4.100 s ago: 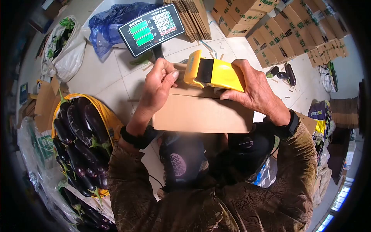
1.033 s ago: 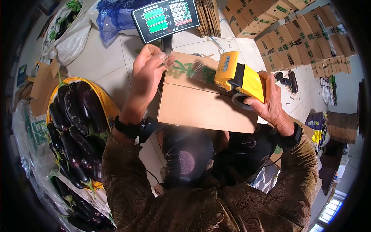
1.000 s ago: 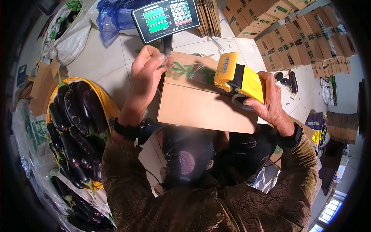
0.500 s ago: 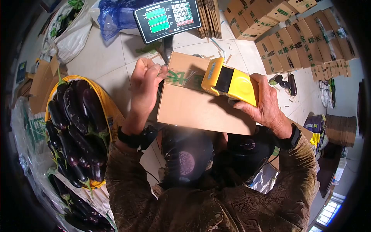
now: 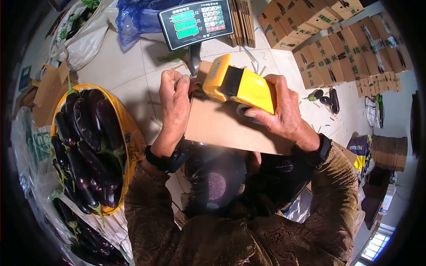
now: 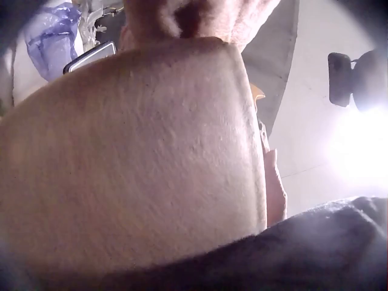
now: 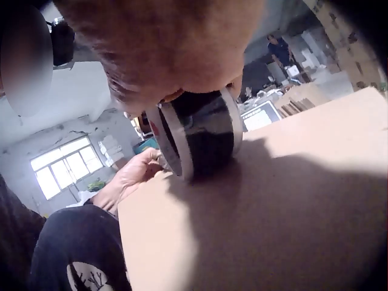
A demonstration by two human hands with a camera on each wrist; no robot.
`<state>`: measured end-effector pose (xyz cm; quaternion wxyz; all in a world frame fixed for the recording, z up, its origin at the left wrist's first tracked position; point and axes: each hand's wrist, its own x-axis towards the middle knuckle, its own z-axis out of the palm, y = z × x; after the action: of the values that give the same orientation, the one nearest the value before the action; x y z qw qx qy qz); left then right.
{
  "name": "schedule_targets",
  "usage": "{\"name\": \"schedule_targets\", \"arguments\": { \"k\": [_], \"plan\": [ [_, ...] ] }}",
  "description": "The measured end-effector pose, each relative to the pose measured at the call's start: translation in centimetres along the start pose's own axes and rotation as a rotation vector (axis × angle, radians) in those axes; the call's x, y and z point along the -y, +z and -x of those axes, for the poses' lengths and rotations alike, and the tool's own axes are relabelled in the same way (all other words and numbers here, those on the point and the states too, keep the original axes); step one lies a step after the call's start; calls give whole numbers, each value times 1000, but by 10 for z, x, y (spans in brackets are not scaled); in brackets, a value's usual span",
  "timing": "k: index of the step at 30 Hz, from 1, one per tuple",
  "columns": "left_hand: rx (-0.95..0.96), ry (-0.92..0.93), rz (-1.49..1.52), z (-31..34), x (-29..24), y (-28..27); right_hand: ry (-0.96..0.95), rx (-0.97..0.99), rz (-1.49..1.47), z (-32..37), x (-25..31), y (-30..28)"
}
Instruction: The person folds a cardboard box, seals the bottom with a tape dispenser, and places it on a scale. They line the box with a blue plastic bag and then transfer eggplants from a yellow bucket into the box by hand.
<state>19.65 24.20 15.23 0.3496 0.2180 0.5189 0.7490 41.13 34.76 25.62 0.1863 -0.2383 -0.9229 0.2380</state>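
A yellow tape dispenser (image 5: 242, 86) is gripped in my right hand (image 5: 284, 106), tilted over a brown cardboard box (image 5: 226, 128). Its tape roll (image 7: 203, 130) stands close over the box top in the right wrist view. At the box's left end, my left hand (image 5: 174, 99) has thumb and fingers curled in a pinch, apparently on the loose end of the clear tape, close to the dispenser's front. I cannot tell exactly how much tape it holds. The left wrist view mostly shows the forearm (image 6: 139, 151), with the fingers hidden.
A scale display (image 5: 197, 24) stands beyond the box on a post. On the left is a yellow-rimmed basket (image 5: 129, 146) of eggplants (image 5: 91, 146). Printed cartons (image 5: 337, 53) are stacked at the back right, and several eggplants (image 5: 330, 101) lie on the floor there.
My right hand has brought the tape dispenser left along the box, towards my left hand, covering the green print seen earlier. My left hand has shifted slightly right and stays curled.
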Motion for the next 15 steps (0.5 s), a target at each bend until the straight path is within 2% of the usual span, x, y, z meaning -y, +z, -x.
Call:
{"name": "schedule_targets", "arguments": {
  "k": [3, 5, 6, 8, 11, 14, 15],
  "plan": [
    [-102, 95, -153, 4, -2, -7, -51, -46, -25, -3, -5, 2],
    [-159, 92, 67, 12, -11, -6, -26, -35, -30, -2, -7, 0],
    [-162, 87, 68, 12, -11, -8, 0, -27, -39, -1, -7, 0],
    [-106, 14, 105, 9, -14, -17, 5, -13, -52, -2, -4, 1],
    [-54, 78, 126, 5, -34, -17, -26, -24, -37, -1, -5, -1],
    [-13, 75, 91, -12, -50, -47, 19, -28, -22, 1, -6, -1],
    [8, 78, 68, -13, -56, -47, -39, -20, 0, 1, -9, 2]
  ]
}}
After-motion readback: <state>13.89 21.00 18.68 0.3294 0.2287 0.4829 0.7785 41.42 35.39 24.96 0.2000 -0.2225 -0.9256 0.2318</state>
